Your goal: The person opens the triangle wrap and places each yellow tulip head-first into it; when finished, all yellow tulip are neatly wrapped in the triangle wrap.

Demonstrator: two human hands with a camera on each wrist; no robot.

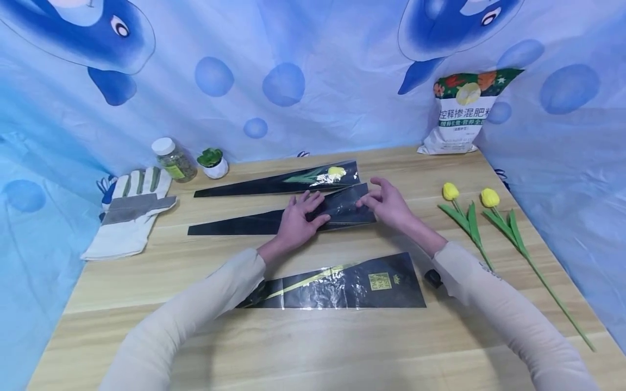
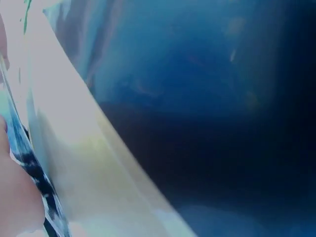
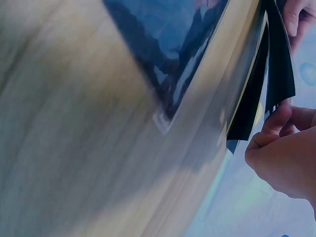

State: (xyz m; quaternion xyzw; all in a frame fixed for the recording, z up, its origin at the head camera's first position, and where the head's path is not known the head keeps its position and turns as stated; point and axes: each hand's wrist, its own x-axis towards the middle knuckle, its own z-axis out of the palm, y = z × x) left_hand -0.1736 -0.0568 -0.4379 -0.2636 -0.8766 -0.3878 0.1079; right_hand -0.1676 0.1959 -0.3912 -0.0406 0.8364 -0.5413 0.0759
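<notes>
Middle sleeve [image 1: 303,216]: black cone wrapper, flat at the centre of the table [image 1: 342,347], tip pointing left.
Left hand [image 1: 298,217]: fingers straight, pressing flat on this sleeve.
Right hand [image 1: 386,203]: pinches the sleeve's wide mouth, edges parted in the wrist view [image 3: 276,84].
Filled sleeve [image 1: 288,183]: just behind, holds 1 yellow tulip [image 1: 336,172].
Near sleeve [image 1: 342,288]: in front, gold label.
2 loose tulips [image 1: 464,214]: right of it.
Work glove [image 1: 129,212], jar [image 1: 173,159], small pot [image 1: 212,163]: to its left.
Bag [image 1: 459,114]: behind right.
</notes>
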